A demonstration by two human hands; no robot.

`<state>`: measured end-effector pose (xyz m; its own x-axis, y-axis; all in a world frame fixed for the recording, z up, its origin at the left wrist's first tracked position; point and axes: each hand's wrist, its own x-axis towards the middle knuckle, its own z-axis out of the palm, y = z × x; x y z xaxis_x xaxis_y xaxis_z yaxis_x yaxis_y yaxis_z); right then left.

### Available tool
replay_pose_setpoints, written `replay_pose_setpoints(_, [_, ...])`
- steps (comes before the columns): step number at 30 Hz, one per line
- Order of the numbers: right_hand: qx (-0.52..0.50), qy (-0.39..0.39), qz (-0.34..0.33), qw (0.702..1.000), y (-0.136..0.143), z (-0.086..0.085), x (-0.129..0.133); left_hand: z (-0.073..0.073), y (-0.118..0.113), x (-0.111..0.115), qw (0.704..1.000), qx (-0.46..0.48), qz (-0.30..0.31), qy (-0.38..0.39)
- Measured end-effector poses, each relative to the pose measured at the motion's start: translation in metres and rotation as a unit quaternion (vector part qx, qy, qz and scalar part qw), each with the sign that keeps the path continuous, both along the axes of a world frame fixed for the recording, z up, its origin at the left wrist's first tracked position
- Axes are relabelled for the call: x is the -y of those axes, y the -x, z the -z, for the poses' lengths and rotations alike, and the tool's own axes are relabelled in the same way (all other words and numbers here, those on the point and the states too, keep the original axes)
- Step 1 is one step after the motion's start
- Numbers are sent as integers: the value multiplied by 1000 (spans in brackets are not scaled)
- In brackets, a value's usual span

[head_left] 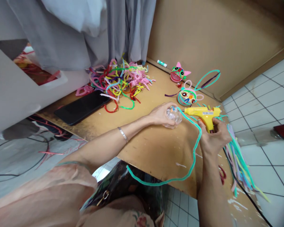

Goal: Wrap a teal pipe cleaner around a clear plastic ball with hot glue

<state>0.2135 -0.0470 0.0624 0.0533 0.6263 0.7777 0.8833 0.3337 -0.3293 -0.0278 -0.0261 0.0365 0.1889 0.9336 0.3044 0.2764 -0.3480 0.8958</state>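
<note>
Over the middle of the table, my left hand (161, 114) is closed around a clear plastic ball-like piece (174, 119) with some colour on its upper side. A long turquoise pipe cleaner (194, 154) runs from that piece, loops past my right hand and ends near my lap. My right hand (214, 135) grips a yellow hot glue gun (202, 113) by its handle. The nozzle points left and comes close to the clear piece at the pipe cleaner's end; whether it touches I cannot tell.
Two decorated faces, one with pink ears (177, 75) and one with pipe cleaner loops (187, 96), sit behind. A pile of curled pipe cleaners (123, 77), a black phone (82, 106) and a glue stick tube (162, 63) lie farther left. Straight pipe cleaners (241, 164) and a cord (246, 189) lie right.
</note>
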Motion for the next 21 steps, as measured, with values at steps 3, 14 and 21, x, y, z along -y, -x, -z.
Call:
replay_pose_setpoints(3, [-2,1,-5,1000,-1,-1,-1,-1,0,1,1000,0,3,6])
replay_pose_setpoints(14, [-17,2,-15,1000,3,-3,0,-1,1,0,1000,-1,-9,15])
replay_pose_setpoints(21, [-15,8,-11,1000,5,-3,2,-1,0,1,1000,6,-3,17])
